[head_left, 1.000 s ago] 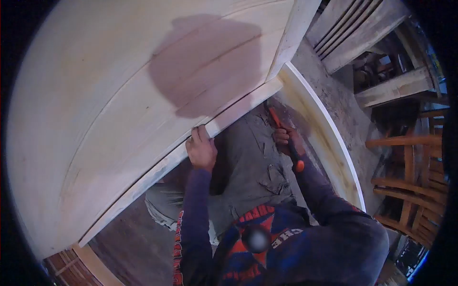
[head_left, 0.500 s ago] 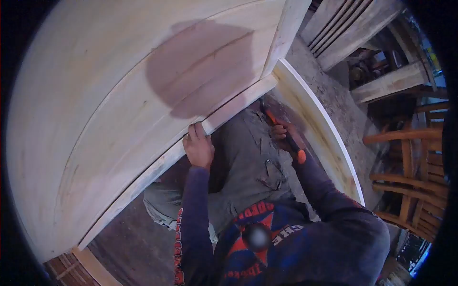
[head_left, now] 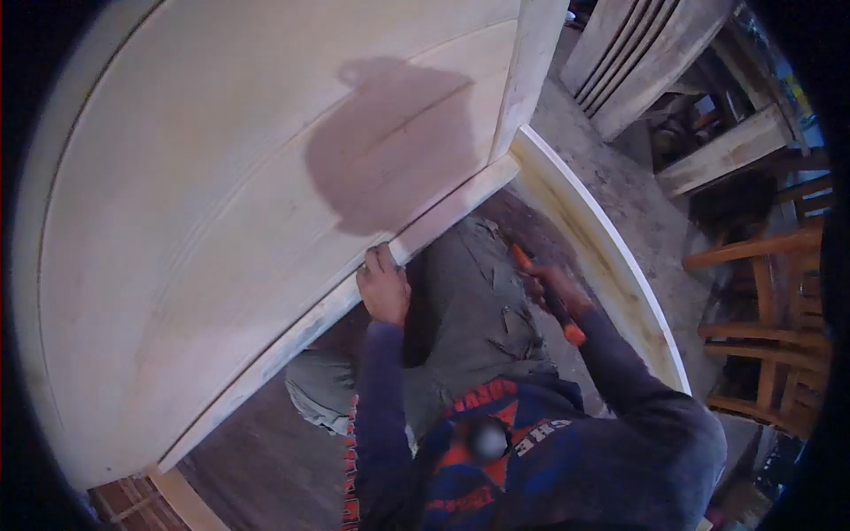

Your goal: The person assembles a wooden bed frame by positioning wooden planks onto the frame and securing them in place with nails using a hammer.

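My left hand (head_left: 384, 285) lies on the pale wooden rail (head_left: 292, 334) along the lower edge of a large wooden panel (head_left: 221, 203). Its fingers are bent together over the rail, and a narrow dark gap runs between rail and panel. In my right hand (head_left: 551, 288) is a hammer (head_left: 574, 334) with an orange-and-black handle, gripped around the middle and held above my right leg. The hammer's head is dark and hard to make out.
A curved board with a white edge (head_left: 611, 226) rises on the right. Beyond it are wooden chair parts (head_left: 761, 332) and a slatted pale wooden piece (head_left: 642, 62). My bent legs (head_left: 469, 301) are below the panel, over a dark floor surface (head_left: 239, 451).
The view has shifted, so the panel and both hands appear lower and further right. My right hand and the hammer have drawn back slightly from the rail. My left hand stays on the rail.
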A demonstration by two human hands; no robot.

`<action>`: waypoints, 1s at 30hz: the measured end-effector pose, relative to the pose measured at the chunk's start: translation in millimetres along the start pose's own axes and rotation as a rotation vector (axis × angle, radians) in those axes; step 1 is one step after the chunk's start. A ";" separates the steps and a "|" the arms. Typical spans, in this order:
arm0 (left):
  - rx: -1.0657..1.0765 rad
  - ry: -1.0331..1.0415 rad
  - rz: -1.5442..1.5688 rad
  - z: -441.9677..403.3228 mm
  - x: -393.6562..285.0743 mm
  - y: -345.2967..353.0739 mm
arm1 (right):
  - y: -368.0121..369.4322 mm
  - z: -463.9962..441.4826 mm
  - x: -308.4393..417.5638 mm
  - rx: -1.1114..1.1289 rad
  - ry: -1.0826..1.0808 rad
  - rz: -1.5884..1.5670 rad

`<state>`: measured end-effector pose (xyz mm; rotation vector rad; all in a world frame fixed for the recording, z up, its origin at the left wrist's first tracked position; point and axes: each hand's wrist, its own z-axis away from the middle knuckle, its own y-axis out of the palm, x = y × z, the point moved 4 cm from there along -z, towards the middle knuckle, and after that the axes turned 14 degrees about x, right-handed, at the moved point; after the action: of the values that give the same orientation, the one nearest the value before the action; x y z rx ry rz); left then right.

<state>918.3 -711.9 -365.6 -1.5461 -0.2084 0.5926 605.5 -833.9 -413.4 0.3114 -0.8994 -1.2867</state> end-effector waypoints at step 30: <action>0.384 0.058 2.202 -25.6 -322.6 -44.1 | 46.5 137.7 167.0 0.019 -0.559 0.562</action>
<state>668.3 -885.6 -247.4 -0.8085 1.7734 2.0132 539.7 -935.9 -228.3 -0.2959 -1.3537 -0.8403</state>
